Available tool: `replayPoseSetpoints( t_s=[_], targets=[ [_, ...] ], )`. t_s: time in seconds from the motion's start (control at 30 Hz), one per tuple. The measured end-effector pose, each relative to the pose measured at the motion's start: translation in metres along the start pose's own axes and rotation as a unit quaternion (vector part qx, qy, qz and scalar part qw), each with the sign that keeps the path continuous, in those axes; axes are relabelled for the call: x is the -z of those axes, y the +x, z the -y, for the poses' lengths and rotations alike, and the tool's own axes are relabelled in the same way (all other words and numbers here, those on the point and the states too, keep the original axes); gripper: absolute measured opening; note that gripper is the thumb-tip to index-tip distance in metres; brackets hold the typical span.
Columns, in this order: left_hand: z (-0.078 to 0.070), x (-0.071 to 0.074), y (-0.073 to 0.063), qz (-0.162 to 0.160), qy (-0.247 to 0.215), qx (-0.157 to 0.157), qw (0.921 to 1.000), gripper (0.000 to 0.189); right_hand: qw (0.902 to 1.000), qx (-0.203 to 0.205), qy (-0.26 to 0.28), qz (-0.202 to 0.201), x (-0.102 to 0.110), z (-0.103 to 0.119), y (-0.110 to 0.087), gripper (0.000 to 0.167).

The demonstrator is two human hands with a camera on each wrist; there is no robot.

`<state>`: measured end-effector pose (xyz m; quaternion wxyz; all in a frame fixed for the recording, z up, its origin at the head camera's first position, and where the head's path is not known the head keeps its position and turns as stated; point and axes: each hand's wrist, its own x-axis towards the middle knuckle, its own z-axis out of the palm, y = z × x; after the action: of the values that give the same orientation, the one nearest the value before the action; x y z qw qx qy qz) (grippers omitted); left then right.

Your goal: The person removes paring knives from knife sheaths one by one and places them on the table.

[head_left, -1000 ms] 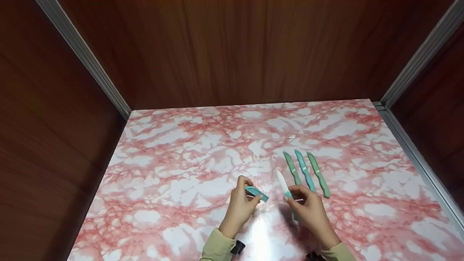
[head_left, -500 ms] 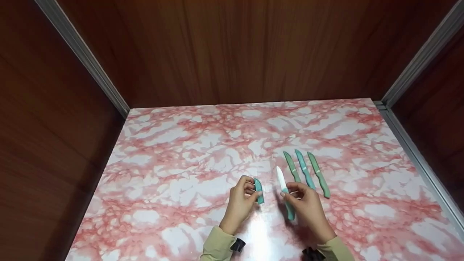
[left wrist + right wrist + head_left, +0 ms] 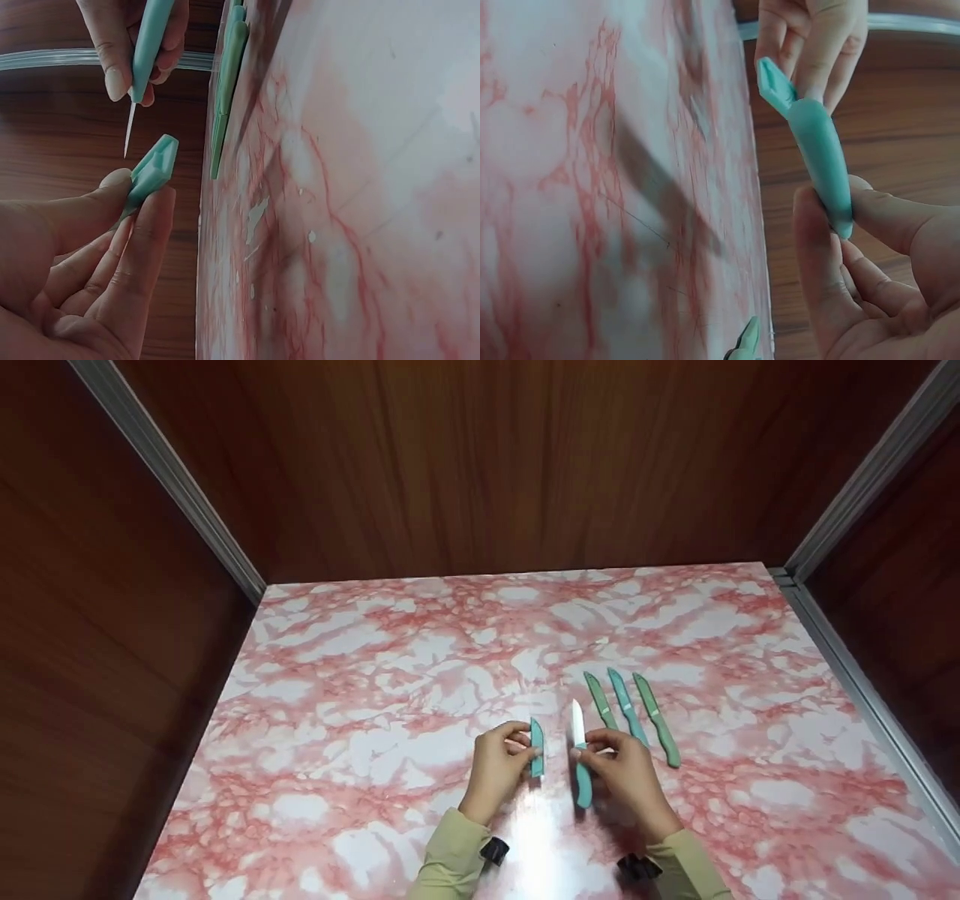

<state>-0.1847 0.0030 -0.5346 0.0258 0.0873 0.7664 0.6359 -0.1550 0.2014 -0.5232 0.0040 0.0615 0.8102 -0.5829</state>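
My left hand point(image 3: 495, 769) pinches a teal blade sheath point(image 3: 537, 757) between thumb and fingers. Its hollow open end point(image 3: 161, 161) shows in the left wrist view. A paring knife point(image 3: 583, 787) with a teal handle and a white blade is pinched by my right hand point(image 3: 630, 776) near where blade meets handle. Its blade points away from me, roughly parallel to the sheath. A small gap separates knife and sheath in the head view. Seen from the right wrist, the handle point(image 3: 821, 146) overlaps the sheath, and most of the blade is hidden.
Right of my right hand lie three sheathed knives side by side: a green knife point(image 3: 598, 690), a blue knife point(image 3: 622, 694) and another green knife point(image 3: 656, 720). The red-and-white marbled table point(image 3: 360, 675) is bounded by a brown wood panel point(image 3: 510, 472) behind and panels at both sides.
The sheath has turned from slanted to nearly upright in the head view. The knife has straightened too, and my right hand has moved slightly left, nearer the left.
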Motion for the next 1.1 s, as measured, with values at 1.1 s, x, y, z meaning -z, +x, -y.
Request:
replayPoseSetpoints(
  t_s=[1.1],
  targets=[
    [0.013,-0.012,0.04,0.005,0.104,-0.02,0.9943,0.025,0.9986,-0.019,-0.039,-0.029,-0.01,0.001,0.032,0.017]
  ],
)
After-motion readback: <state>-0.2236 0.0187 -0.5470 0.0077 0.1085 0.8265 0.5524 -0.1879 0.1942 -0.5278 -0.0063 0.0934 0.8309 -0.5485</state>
